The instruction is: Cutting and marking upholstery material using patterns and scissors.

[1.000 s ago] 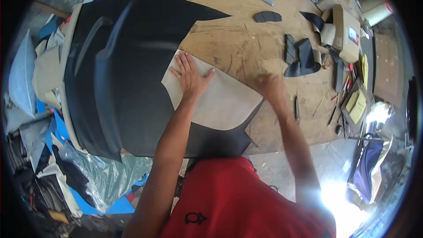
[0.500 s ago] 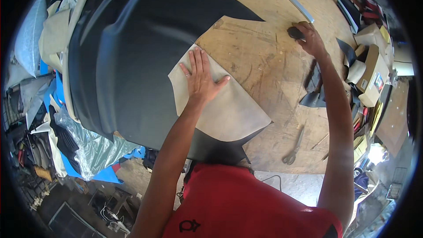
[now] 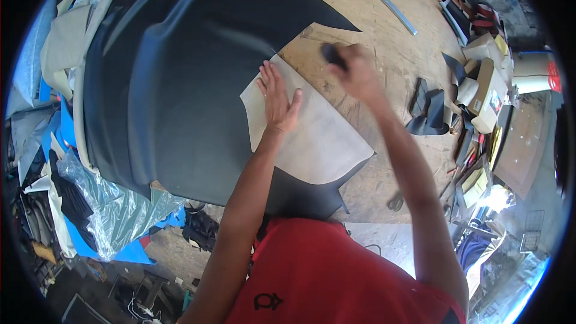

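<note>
Presently, left hand [image 3: 279, 103] lies flat on beige piece [image 3: 324, 138]; right hand [image 3: 361, 78] grips dark block [image 3: 332, 56] (blurred). Piece probably light, flexible; best held by edges.

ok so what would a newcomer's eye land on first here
A broad, smooth black sheet covering the left of the brown wooden table would likely catch the eye first. On its right side, a pale beige panel with one curved edge stands out under the person's flat left hand. Up and right of that, the blurred right hand holds a small dark object.
</note>
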Demonstrator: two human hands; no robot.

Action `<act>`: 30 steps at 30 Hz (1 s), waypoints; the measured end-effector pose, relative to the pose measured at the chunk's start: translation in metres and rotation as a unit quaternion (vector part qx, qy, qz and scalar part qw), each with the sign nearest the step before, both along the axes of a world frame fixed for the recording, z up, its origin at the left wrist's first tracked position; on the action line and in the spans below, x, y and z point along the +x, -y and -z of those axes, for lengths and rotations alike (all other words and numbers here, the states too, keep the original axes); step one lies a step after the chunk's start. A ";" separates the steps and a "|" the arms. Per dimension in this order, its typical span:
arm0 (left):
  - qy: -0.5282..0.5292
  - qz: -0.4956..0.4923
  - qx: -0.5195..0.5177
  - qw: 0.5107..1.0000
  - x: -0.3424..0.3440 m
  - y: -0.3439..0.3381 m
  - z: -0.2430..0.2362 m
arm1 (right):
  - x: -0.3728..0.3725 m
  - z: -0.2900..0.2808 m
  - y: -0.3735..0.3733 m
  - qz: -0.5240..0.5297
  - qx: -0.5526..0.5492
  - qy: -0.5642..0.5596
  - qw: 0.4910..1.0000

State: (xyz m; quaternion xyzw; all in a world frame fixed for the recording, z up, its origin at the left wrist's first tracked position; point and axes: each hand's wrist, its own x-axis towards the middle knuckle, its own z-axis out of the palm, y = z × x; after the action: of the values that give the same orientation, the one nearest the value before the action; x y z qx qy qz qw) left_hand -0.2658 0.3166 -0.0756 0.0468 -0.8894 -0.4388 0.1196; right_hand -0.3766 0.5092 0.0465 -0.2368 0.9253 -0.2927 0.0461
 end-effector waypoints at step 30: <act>-0.089 0.007 0.295 0.951 0.005 0.014 -0.010 | 0.045 0.091 0.108 0.085 0.073 -0.111 0.987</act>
State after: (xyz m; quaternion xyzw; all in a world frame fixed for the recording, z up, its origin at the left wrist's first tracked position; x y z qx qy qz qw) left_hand -0.2604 0.3025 -0.0653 0.0345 -0.7064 -0.6848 0.1758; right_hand -0.3316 0.4014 -0.0449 -0.1838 0.9604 -0.1991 -0.0643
